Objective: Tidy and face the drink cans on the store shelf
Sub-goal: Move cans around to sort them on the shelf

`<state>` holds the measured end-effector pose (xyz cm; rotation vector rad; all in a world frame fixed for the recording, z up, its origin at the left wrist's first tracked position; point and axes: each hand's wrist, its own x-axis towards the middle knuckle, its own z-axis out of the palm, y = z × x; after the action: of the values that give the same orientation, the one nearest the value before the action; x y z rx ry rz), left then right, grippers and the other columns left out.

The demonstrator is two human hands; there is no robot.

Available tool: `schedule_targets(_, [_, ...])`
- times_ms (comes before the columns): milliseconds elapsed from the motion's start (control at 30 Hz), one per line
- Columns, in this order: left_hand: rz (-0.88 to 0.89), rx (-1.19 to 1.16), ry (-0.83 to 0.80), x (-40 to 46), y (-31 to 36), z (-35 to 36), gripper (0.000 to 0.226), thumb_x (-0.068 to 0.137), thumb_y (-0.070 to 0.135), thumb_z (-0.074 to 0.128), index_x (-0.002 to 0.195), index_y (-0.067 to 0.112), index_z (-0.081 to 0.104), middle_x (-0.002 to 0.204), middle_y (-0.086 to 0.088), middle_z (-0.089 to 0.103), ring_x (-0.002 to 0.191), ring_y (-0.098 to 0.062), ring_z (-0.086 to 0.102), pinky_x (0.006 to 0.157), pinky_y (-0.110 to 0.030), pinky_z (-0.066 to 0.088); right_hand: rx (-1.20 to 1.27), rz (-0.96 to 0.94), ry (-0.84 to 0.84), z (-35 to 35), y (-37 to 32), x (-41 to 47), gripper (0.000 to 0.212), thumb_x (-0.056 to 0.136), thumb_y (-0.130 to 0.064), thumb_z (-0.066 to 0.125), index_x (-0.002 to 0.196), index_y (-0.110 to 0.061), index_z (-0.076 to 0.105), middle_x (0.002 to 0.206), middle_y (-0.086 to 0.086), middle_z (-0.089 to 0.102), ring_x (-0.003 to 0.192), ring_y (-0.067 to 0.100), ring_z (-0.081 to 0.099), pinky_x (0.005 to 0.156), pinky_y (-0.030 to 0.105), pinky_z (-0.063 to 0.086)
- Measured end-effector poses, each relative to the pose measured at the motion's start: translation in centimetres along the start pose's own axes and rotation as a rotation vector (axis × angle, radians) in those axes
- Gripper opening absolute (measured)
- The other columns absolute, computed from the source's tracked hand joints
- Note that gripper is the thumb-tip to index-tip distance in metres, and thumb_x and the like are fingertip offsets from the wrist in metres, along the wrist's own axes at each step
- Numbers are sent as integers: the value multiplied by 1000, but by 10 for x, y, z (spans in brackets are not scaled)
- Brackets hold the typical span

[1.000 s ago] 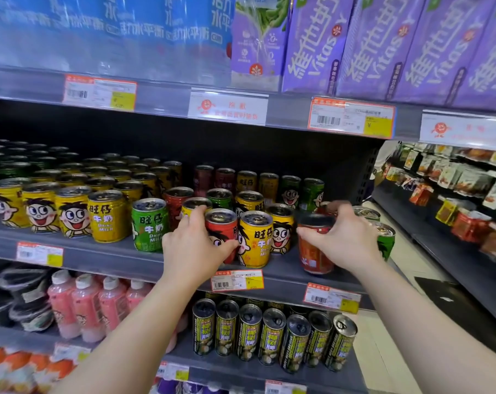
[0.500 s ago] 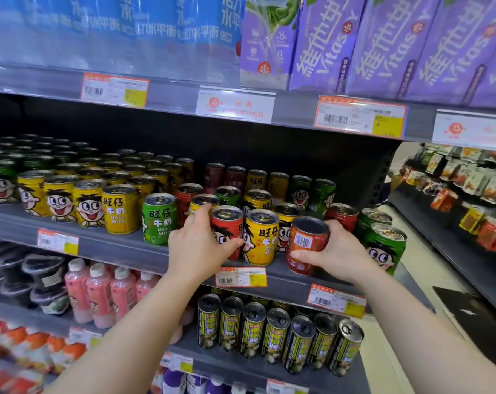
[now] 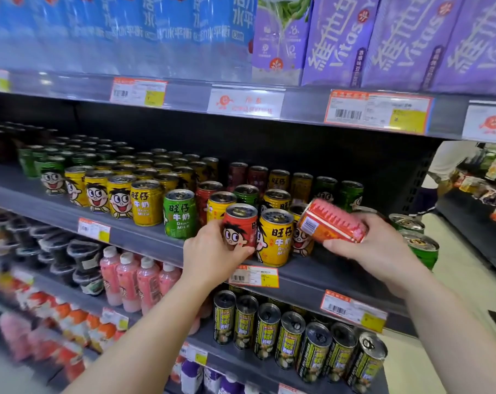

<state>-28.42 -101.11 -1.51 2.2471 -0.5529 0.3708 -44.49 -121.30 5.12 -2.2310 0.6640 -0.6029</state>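
Note:
Small drink cans in yellow, green and red with a cartoon face fill the middle grey shelf (image 3: 144, 234). My left hand (image 3: 212, 251) grips an upright red can (image 3: 239, 223) at the shelf's front edge, its face turned outward. Beside it stands a yellow can (image 3: 275, 237). My right hand (image 3: 374, 245) holds a second red can (image 3: 330, 223) lifted off the shelf and tipped on its side, barcode showing. Two green cans (image 3: 420, 245) stand at the shelf's right end, partly behind my right hand.
Blue and purple drink cartons (image 3: 340, 38) line the shelf above. Below are pink bottles (image 3: 130, 280) and tall dark green-yellow cans (image 3: 286, 336). Price tags (image 3: 255, 275) hang on the shelf edges. An aisle and another snack shelf (image 3: 491, 189) lie to the right.
My right hand has lifted the red can off the shelf and tipped it sideways. My left hand stays on the upright red can. The view has shifted left.

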Motion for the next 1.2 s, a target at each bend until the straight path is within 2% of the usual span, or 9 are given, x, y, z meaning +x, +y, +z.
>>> schedule_targets(200, [13, -10, -20, 1, -5, 0, 61, 62, 58, 73, 111, 26, 54, 106, 10, 66, 101, -15, 60, 87, -40, 47, -174, -87, -52, -23, -17, -5, 67, 64, -36, 84, 122, -26, 52, 98, -10, 59, 80, 0, 53, 63, 19, 40])
schedule_targets(333, [38, -26, -46, 5, -9, -1, 57, 62, 58, 74, 106, 27, 54, 101, 11, 66, 98, -15, 61, 87, -42, 47, -411, -45, -114, -15, -15, 0, 78, 57, -50, 83, 125, -30, 52, 119, -1, 58, 100, 17, 58, 82, 32, 50])
schedule_targets(533, [103, -88, -154, 18, -18, -10, 64, 58, 60, 76, 109, 29, 54, 101, 13, 66, 96, -12, 63, 83, -39, 51, -397, 31, -99, 19, -15, 2, 100, 63, -54, 79, 145, -26, 28, 138, 4, 51, 122, 23, 50, 101, 38, 43])
schedule_targets(633, [114, -181, -182, 22, -27, -23, 66, 58, 65, 74, 110, 28, 56, 96, 15, 64, 91, -8, 63, 80, -35, 52, -518, -9, 74, 32, -32, -5, 102, 64, -69, 68, 146, -29, 23, 140, 6, 47, 129, 30, 41, 105, 47, 38])
schedule_targets(733, [178, -216, 0, 29, -41, -43, 52, 66, 55, 75, 104, 22, 61, 93, 12, 61, 88, -9, 58, 77, -30, 49, -427, -135, 273, 54, -60, -12, 78, 75, -59, 66, 141, -29, 37, 139, 3, 49, 131, 28, 37, 106, 47, 33])
schedule_targets(833, [186, -144, 221, 47, -62, -63, 48, 71, 40, 76, 109, 16, 61, 105, -1, 62, 105, -21, 52, 88, -37, 44, -405, -185, 317, 82, -80, -13, 59, 80, -52, 63, 133, -31, 48, 134, -4, 53, 128, 23, 39, 103, 43, 31])
schedule_targets(933, [61, -129, 76, 65, -86, -65, 82, 70, 41, 77, 136, 10, 40, 130, -11, 55, 122, -29, 47, 99, -43, 42, -421, -171, 297, 109, -93, -9, 58, 81, -53, 62, 133, -34, 48, 136, -7, 50, 130, 20, 36, 104, 42, 28])
schedule_targets(1033, [-14, -149, -113, 69, -96, -58, 102, 69, 45, 77, 146, 13, 18, 133, -11, 54, 119, -32, 52, 88, -39, 44, -540, -148, 254, 128, -100, -2, 73, 73, -66, 60, 137, -34, 43, 139, -5, 46, 131, 22, 33, 106, 44, 25])
schedule_targets(1200, [11, -250, -165, 77, -99, -56, 80, 68, 44, 78, 132, 20, 39, 118, -6, 63, 106, -30, 59, 74, -33, 42, -619, -97, 248, 142, -106, 2, 90, 64, -78, 56, 140, -32, 38, 139, -4, 43, 132, 23, 29, 108, 45, 19])
